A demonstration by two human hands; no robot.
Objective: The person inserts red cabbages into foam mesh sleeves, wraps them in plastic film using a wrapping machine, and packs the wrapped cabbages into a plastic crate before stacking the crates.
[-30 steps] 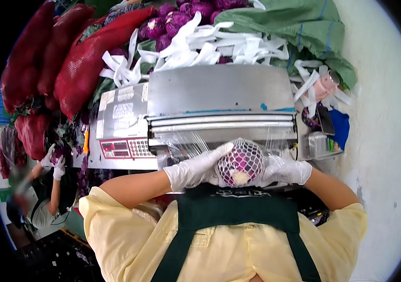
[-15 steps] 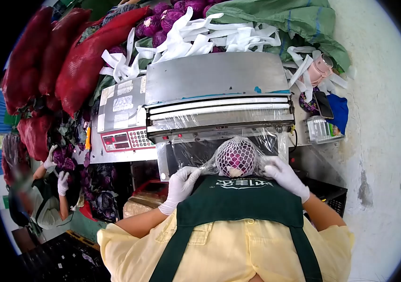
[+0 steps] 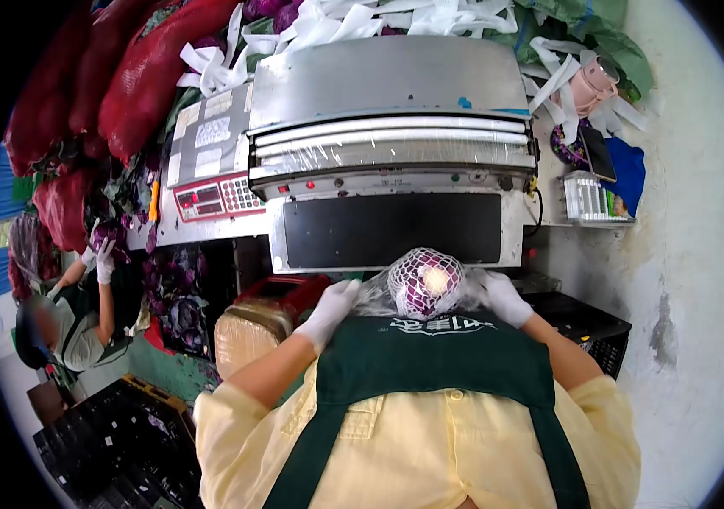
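Observation:
A purple cabbage [image 3: 426,284] in a white foam net hangs between my hands, close to my green apron. Its pale cut stem faces up and toward the machine. Clear plastic film is bunched out on both sides of it. My gloved left hand [image 3: 333,305] is closed on the film at the cabbage's left. On the other side, my gloved right hand [image 3: 504,299] grips the film, its fingers partly hidden. Just beyond the cabbage is the black plate [image 3: 392,229] of the film wrapping machine [image 3: 387,76].
Left of the machine stands a scale [image 3: 218,199]. Foam nets [image 3: 417,17] are heaped behind; red mesh sacks [image 3: 154,72] lie at the far left. A pink cup [image 3: 593,85] and a phone [image 3: 597,153] are at the right. A co-worker [image 3: 74,314] handles purple cabbage at the left.
The cabbage has rolled, turning its stem from my side to the upper side. The film no longer stretches from the machine over the black plate. My view has shifted down.

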